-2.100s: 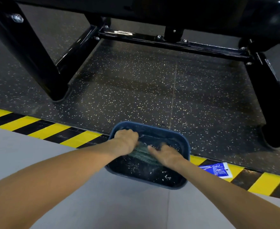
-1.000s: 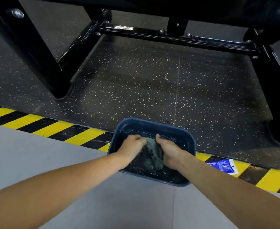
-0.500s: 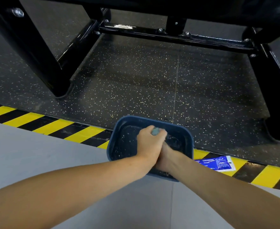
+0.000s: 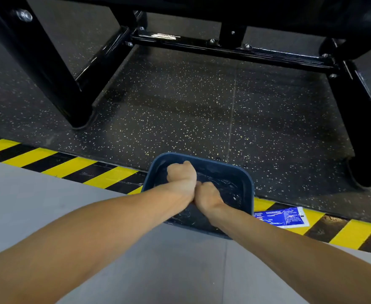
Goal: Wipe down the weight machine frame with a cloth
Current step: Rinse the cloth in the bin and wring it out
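A dark blue basin (image 4: 247, 183) with water stands on the floor at the striped line. Both my fists are clenched together above it: my left hand (image 4: 181, 175) in front and my right hand (image 4: 206, 195) just behind, touching it. The cloth is hidden inside the two fists and cannot be seen. The black weight machine frame (image 4: 230, 51) stands beyond the basin, with a glossy low crossbar and thick legs at left (image 4: 48, 80) and right (image 4: 364, 119).
Yellow and black hazard tape (image 4: 70, 167) runs across the floor between grey flooring near me and dark speckled rubber flooring (image 4: 191, 106) under the machine. A small blue sachet (image 4: 283, 217) lies on the tape right of the basin.
The greenish cloth lay spread in the water; both hands gathered it and closed round it. Now the fists press together over the basin and the cloth is out of sight.
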A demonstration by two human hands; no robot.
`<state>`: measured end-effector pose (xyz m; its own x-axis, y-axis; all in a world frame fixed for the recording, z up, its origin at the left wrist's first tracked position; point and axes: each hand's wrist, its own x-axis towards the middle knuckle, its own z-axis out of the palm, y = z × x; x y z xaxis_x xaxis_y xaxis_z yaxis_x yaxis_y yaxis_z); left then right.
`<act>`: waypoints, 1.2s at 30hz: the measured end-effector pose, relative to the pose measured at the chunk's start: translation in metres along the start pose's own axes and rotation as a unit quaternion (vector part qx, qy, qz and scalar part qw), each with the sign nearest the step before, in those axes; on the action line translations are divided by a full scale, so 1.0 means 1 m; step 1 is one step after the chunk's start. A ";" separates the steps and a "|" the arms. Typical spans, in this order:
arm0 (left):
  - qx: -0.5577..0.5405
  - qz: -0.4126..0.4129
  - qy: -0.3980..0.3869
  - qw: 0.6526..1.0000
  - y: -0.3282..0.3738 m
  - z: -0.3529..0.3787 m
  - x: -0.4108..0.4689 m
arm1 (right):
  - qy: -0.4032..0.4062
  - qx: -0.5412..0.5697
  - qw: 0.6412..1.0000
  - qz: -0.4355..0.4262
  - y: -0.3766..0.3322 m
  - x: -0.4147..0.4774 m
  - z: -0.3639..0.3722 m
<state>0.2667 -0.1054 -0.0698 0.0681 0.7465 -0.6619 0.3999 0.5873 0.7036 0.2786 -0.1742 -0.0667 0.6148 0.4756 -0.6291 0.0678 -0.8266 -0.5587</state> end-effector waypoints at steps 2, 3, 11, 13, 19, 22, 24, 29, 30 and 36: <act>-0.001 -0.046 -0.028 0.999 0.002 -0.005 0.003 | 0.020 -0.134 0.989 -0.052 -0.002 -0.001 0.001; 0.003 -0.067 -0.039 0.997 0.004 -0.008 0.004 | 0.022 -0.164 0.984 -0.069 -0.002 -0.002 0.001; 0.316 0.126 -0.130 0.931 0.013 -0.017 0.006 | -0.070 -0.287 0.955 0.013 -0.009 0.003 -0.013; 0.404 0.180 -0.143 0.885 0.014 -0.014 0.006 | -0.097 -0.327 0.939 0.041 -0.010 0.009 -0.012; 0.492 0.187 -0.173 0.832 0.019 -0.018 0.012 | -0.094 -0.378 0.921 0.026 0.001 0.013 -0.030; 0.592 0.171 -0.187 0.765 0.008 -0.036 0.012 | -0.092 -0.431 0.898 -0.019 0.010 0.006 -0.038; 0.672 0.227 -0.166 0.686 -0.003 -0.042 0.017 | -0.075 -0.514 0.853 -0.056 0.012 0.005 -0.031; 0.692 0.270 -0.296 0.600 -0.005 -0.046 0.041 | -0.018 -0.558 0.796 -0.235 0.021 0.011 -0.008; 0.701 0.281 -0.296 0.584 -0.009 -0.047 0.045 | -0.055 -0.530 0.807 -0.256 0.023 0.011 -0.004; 0.687 0.337 -0.275 0.582 -0.016 -0.053 0.046 | -0.112 -0.532 0.803 -0.245 0.015 0.009 -0.006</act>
<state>0.2149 -0.0639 -0.0972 0.7634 0.2268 -0.6048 0.4402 -0.8679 0.2303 0.2904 -0.1846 -0.0775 0.1616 0.7659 -0.6223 0.9641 -0.2571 -0.0661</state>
